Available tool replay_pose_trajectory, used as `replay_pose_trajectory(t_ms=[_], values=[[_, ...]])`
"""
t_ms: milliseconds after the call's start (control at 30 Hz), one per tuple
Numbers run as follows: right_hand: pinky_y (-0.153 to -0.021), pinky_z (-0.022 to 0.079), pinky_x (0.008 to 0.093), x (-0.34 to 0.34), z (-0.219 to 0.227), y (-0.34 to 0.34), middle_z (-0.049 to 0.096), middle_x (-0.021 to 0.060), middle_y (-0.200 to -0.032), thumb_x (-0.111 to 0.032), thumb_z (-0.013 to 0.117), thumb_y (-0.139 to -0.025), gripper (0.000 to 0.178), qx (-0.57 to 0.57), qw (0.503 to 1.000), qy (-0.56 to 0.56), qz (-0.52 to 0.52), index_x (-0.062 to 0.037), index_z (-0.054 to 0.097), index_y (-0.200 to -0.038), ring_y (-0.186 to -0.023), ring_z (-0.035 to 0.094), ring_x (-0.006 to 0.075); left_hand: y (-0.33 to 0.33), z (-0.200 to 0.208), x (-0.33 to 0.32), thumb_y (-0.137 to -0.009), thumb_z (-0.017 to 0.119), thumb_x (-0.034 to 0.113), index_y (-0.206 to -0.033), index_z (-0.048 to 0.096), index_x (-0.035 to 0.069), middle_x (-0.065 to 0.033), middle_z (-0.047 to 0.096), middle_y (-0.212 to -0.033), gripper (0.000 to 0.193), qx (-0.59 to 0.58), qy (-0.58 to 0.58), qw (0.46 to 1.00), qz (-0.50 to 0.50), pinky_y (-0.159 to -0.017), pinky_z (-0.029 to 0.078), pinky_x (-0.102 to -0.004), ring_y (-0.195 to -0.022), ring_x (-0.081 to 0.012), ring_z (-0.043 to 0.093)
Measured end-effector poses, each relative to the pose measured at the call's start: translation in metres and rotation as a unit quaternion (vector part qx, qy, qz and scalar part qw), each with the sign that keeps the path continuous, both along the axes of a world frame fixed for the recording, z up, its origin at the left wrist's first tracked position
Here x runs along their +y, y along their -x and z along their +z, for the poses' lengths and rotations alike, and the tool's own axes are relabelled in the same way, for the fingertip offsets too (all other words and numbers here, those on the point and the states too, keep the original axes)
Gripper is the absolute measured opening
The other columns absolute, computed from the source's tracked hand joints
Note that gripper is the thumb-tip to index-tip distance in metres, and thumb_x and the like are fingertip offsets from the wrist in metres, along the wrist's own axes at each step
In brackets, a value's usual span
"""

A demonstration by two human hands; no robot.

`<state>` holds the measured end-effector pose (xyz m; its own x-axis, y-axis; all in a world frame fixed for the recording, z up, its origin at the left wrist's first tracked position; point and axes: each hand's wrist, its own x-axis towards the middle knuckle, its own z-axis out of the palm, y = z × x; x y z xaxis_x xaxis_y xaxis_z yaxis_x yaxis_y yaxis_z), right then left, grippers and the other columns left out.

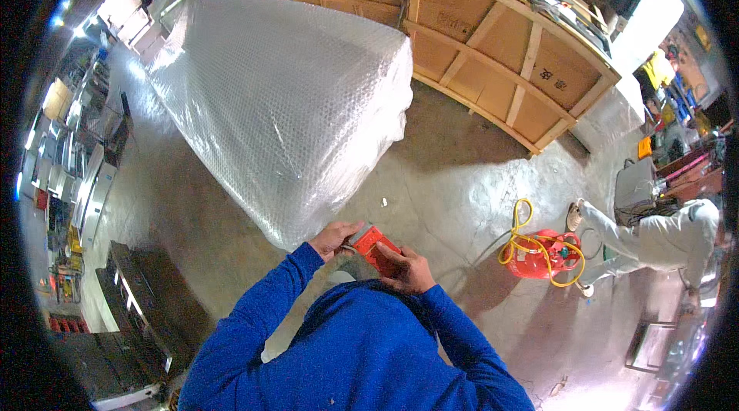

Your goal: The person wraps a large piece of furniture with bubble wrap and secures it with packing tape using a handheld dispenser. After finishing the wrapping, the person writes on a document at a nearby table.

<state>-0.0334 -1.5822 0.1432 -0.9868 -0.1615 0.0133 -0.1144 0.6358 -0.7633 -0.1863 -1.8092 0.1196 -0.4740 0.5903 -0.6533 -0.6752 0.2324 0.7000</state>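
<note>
In front of my blue-sleeved body, my right hand (409,272) is closed round a small flat red box (372,248), its thumb lying along the top. My left hand (333,240) is at the box's left end, fingers pinched together. Something thin and dark shows at those fingertips, too small to name. Just beyond my left hand stands a large bulky object wrapped in clear bubble wrap (285,95); its near corner comes down close to my left wrist. What is under the wrap cannot be made out.
A large wooden crate (500,53) stands at the far right. On the right, a red gas cylinder (539,255) with a yellow hose (504,251) sits on the concrete floor (454,195), beside a person in light trousers (643,245). Cluttered shelves (69,180) line the left.
</note>
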Motion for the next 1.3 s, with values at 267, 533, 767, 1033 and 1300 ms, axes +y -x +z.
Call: replay_pose_trajectory(t_ms=[267,533,767,1033,1300], values=[[-0.074,0.056,0.0459,0.02,0.009,0.024,0.062,0.0183,-0.101,-0.035,0.08,-0.07,0.088,0.074,0.997,-0.011,0.029,-0.0348,0.041,-0.149,-0.084,0.066,0.0395,0.012,0.042,0.022,-0.097,0.062,0.027,-0.097,0.071,0.003,-0.0025,0.07,-0.081,0.025,0.251,0.099,0.961,0.058,-0.059,0.052,-0.0298,-0.068,-0.0108,0.065],[-0.072,0.057,0.0467,0.028,0.047,0.099,0.063,0.0178,-0.101,-0.038,0.079,-0.069,0.089,0.183,0.982,-0.042,0.014,-0.035,0.04,-0.15,-0.082,0.067,0.0384,0.098,0.117,0.025,-0.094,0.061,0.02,-0.089,0.067,0.001,-0.0158,0.069,-0.079,0.02,0.689,0.209,0.673,0.169,-0.064,0.05,-0.0373,-0.071,-0.0261,0.066],[-0.068,0.056,0.0467,0.02,0.074,0.143,0.065,0.0178,-0.094,-0.031,0.074,-0.069,0.081,0.156,0.987,-0.039,0.022,-0.0317,0.048,-0.145,-0.076,0.067,0.0374,0.141,0.127,0.023,-0.093,0.064,0.025,-0.087,0.064,0.004,-0.0119,0.066,-0.074,0.021,0.689,0.253,0.667,0.129,-0.062,0.05,-0.0368,-0.066,-0.0246,0.064],[-0.077,0.057,0.0474,0.041,-0.018,0.136,0.068,0.0201,-0.104,-0.037,0.073,-0.069,0.081,0.048,0.99,-0.118,0.068,-0.0265,0.046,-0.145,-0.088,0.068,0.0385,0.121,0.108,0.035,-0.093,0.062,0.034,-0.147,0.041,0.02,-0.0118,0.045,-0.144,0.06,0.732,0.485,0.462,0.126,-0.101,0.035,-0.0585,-0.133,-0.0341,0.042],[-0.073,0.056,0.0474,0.027,-0.147,0.168,0.071,0.0165,-0.097,-0.042,0.071,-0.074,0.059,-0.07,0.98,-0.167,0.086,-0.0267,0.057,-0.129,-0.085,0.07,0.0362,0.071,0.004,0.049,-0.097,0.041,0.019,-0.148,0.038,0.0,-0.0126,0.039,-0.155,0.055,0.726,0.512,0.125,-0.442,-0.121,0.017,-0.0461,-0.146,-0.0276,0.031]])
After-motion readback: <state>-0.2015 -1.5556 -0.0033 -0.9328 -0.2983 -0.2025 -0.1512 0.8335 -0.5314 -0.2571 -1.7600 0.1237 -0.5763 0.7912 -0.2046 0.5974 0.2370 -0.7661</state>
